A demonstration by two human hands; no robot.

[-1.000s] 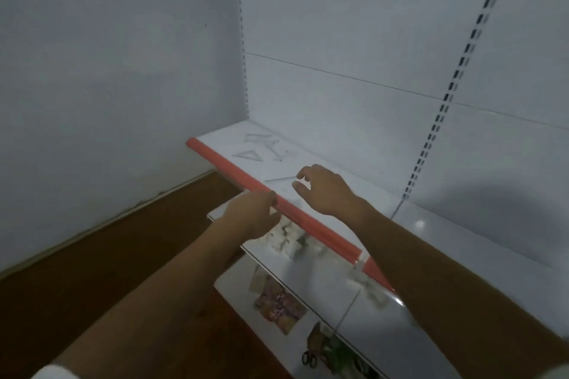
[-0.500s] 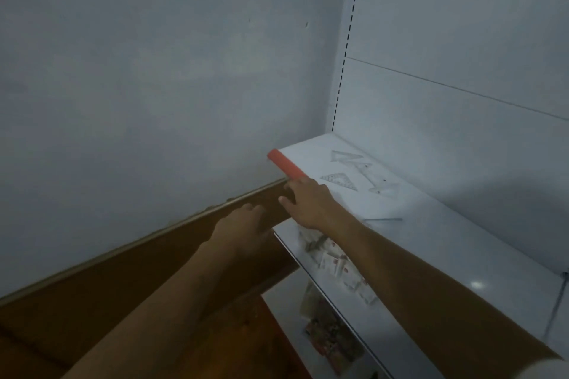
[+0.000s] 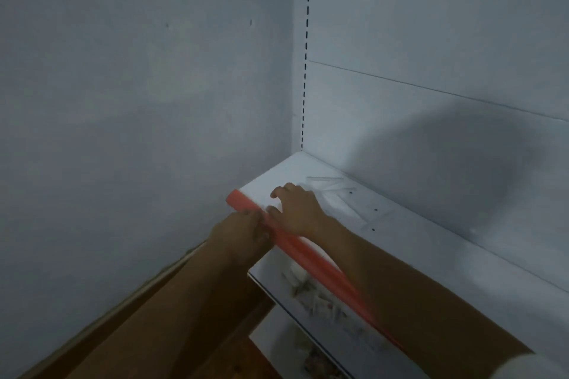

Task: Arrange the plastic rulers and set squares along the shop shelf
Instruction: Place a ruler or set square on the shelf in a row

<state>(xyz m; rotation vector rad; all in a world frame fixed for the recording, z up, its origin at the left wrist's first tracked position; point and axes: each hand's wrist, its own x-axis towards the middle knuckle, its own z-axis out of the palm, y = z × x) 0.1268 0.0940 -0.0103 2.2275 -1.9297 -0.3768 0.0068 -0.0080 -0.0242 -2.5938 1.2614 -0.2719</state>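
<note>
While clear rulers (image 3: 331, 186) lie just beyond, right hand (image 3: 297, 209) fingers (image 3: 278, 192) rest spread on the shelf (image 3: 431, 243).

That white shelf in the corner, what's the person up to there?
A person is tidying clear plastic rulers and set squares on the top shelf. The right hand lies flat on the shelf near its end, just behind the red front strip. The left hand is at that strip's outer side. Whether either hand holds a ruler is too blurred to tell. Small packets sit on the shelf below.

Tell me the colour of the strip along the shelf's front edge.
Orange-red; the front edge strip shows best in the head view.
</note>
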